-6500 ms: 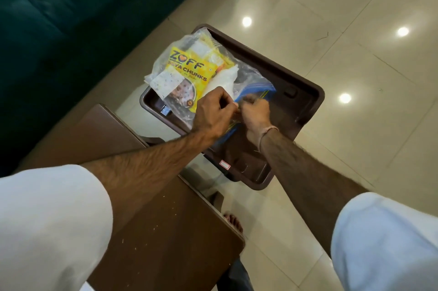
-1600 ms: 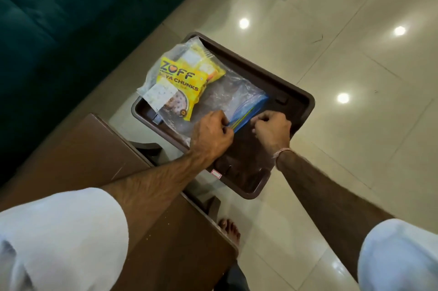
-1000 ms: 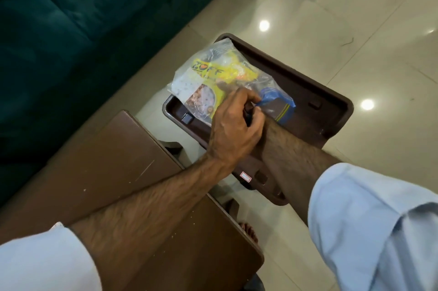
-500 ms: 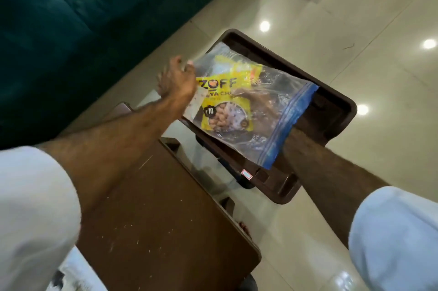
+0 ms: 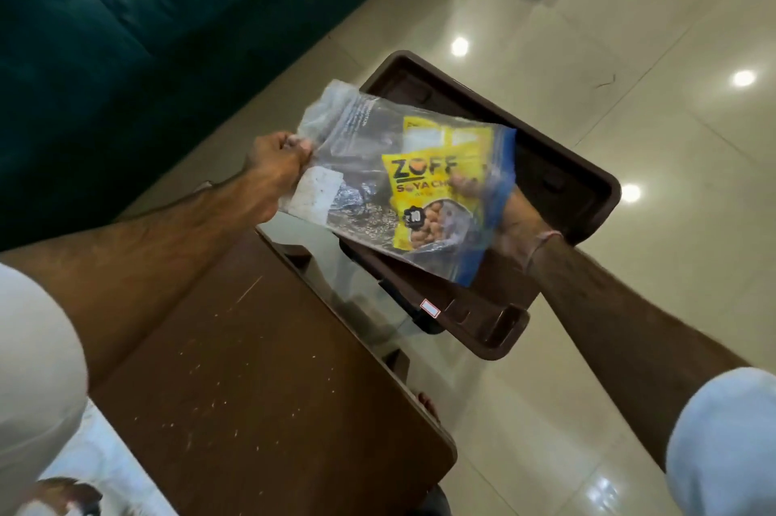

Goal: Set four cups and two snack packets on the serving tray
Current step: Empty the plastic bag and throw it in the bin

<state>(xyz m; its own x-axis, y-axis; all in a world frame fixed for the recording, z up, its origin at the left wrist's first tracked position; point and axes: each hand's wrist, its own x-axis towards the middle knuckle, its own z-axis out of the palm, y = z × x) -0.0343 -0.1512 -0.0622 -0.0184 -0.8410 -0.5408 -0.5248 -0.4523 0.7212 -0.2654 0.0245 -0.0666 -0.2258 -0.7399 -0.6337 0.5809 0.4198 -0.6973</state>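
A clear zip bag (image 5: 357, 145) with a blue seal edge is held up above the dark brown serving tray (image 5: 567, 175). My left hand (image 5: 275, 156) grips the bag's closed bottom corner. My right hand (image 5: 483, 200) is inside the bag through its open end, its fingers curled on a yellow ZOFF soya chunks packet (image 5: 428, 179). A second packet behind the yellow one is only partly seen. No cups are in view.
The tray sits on a glass-topped table (image 5: 336, 259) with a brown wooden frame (image 5: 260, 368). A dark teal sofa (image 5: 126, 32) runs along the left. Glossy beige floor tiles (image 5: 630, 32) lie beyond, and my bare toes (image 5: 426, 404) show below the table edge.
The bag lay on the tray with both hands at its seal. My right hand went inside it, my left hand moved to the bottom corner, and the bag is lifted off the tray.
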